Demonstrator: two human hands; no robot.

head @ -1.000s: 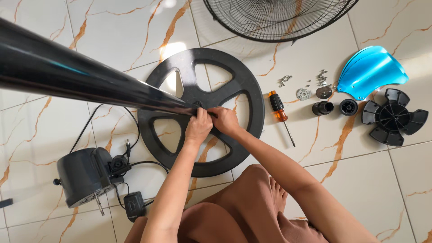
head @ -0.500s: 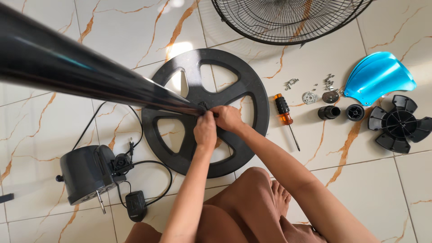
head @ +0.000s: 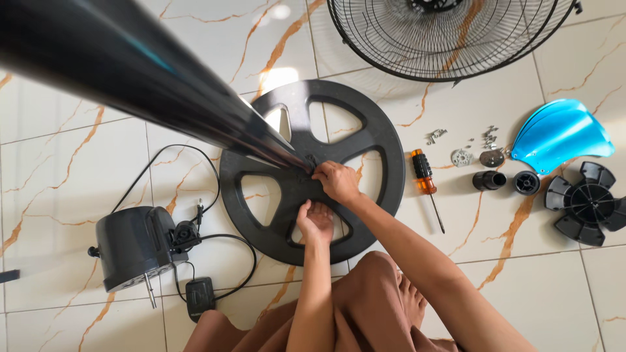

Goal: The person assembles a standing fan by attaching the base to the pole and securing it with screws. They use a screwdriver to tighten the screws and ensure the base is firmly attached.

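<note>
Right hand point(head: 337, 181): your fingers pinch at the hub where the glossy black pole point(head: 150, 78) meets the round black plastic spoked base point(head: 375, 140), steadying the joint | Left hand point(head: 315, 220): at 6 o'clock of hub, fingers curled on a spoke, bracing; held item cannot tell | Orange-handled screwdriver point(head: 425, 179): 3 o'clock, within reach.

I have one view only, from the camera on my head, so no second view shares any of the scene. It looks almost straight down past my knees at the tiled floor point(head: 561, 293). The round black fan base point(head: 385, 140) sits near the middle of the frame, close below me. The black pole point(head: 130, 72) rises from that base towards the lens and fills the upper left, blurred by nearness. Beyond the base, the wire fan guard point(head: 450, 39) is cut by the top edge.
</note>
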